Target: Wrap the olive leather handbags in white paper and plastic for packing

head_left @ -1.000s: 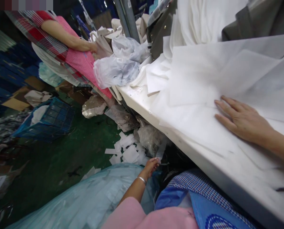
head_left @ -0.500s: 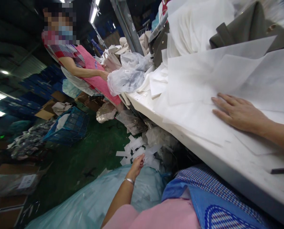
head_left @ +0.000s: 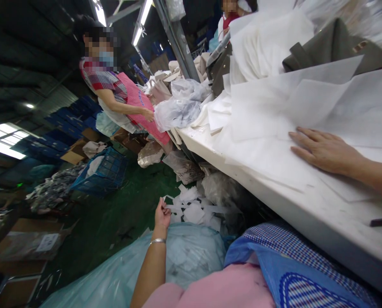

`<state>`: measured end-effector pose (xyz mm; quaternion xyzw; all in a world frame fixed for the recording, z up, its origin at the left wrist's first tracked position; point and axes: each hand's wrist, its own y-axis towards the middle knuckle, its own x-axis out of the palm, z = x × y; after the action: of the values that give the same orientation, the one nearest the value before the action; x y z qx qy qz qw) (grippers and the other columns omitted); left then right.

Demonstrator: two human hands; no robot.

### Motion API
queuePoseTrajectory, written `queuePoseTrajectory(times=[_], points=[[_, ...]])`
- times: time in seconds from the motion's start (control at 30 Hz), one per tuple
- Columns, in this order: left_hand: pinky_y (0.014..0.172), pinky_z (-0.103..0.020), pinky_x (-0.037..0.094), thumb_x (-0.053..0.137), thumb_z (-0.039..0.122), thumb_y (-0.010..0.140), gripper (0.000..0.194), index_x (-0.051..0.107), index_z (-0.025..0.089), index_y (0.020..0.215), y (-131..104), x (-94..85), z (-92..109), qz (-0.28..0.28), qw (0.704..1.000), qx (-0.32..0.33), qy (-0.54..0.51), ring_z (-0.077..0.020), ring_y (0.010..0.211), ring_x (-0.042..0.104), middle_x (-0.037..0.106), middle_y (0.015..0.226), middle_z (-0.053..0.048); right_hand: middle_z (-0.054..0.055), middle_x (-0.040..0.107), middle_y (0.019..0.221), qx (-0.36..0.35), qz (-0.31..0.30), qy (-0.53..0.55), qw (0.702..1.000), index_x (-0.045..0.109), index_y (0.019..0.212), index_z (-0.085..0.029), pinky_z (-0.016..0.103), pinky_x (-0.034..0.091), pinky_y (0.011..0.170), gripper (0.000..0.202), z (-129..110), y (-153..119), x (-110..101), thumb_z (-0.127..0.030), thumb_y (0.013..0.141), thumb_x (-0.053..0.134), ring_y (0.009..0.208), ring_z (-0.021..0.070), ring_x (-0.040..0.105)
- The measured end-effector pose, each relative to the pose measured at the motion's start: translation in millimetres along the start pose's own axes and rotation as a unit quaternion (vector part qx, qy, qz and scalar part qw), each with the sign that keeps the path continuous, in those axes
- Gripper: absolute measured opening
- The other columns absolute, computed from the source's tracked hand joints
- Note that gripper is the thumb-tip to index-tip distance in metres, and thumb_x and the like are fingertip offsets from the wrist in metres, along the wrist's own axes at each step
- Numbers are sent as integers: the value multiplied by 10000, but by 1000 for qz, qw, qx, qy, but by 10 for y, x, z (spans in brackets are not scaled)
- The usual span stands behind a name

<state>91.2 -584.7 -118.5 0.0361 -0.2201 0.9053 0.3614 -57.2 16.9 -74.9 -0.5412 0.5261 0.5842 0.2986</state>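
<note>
My right hand (head_left: 325, 150) lies flat with fingers spread on thin white sheets (head_left: 258, 122) that cover the white tabletop. Out past the table's edge, my left hand (head_left: 162, 214) is closed in a pinch on the end of a thin translucent white strip (head_left: 210, 209), which trails to the right. Below and behind the strip, white paper scraps (head_left: 192, 212) are scattered on the floor. Under my left forearm is a large pale blue-green plastic bag (head_left: 191, 248).
A dark grey leather-like piece (head_left: 325, 45) rests beside stacked white sheets (head_left: 258, 51). Across the table's far end, a co-worker in a pink apron (head_left: 136, 100) touches a clear plastic bag (head_left: 178, 113). A blue basket (head_left: 101, 173) stands on the green floor, with cardboard boxes (head_left: 24, 244) at left.
My left hand has moved left, away from the table, and the strip now stretches out from it. My right hand stays flat on the sheets. The view has shifted slightly.
</note>
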Motion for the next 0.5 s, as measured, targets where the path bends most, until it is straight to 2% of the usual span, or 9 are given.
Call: queuePoseTrajectory(times=[0.17, 0.4, 0.5], points=[[530, -207, 498, 613, 312, 971, 191, 612, 133, 1038, -13, 152, 157, -43, 998, 1, -35, -86, 622, 566, 613, 865, -2, 133, 316, 1606, 3, -8, -1, 1000, 318, 1551, -186, 467, 255, 1195, 737, 24, 0, 26, -620, 987, 128, 1466, 280, 308], [456, -184, 417, 590, 352, 984, 250, 587, 136, 858, -73, 437, 184, -122, 991, -39, -25, -52, 467, 425, 499, 656, 66, 146, 323, 1599, 2, -7, 10, 1000, 320, 1552, -169, 463, 241, 1193, 735, 19, -2, 19, -614, 993, 145, 1460, 289, 310], [454, -188, 416, 576, 391, 988, 285, 590, 136, 859, -42, 543, 173, -149, 988, -46, 5, -54, 464, 428, 505, 654, 63, 148, 317, 1602, 0, -7, 16, 1000, 314, 1553, -164, 458, 232, 1191, 724, 8, -3, 14, -601, 999, 156, 1465, 277, 298]])
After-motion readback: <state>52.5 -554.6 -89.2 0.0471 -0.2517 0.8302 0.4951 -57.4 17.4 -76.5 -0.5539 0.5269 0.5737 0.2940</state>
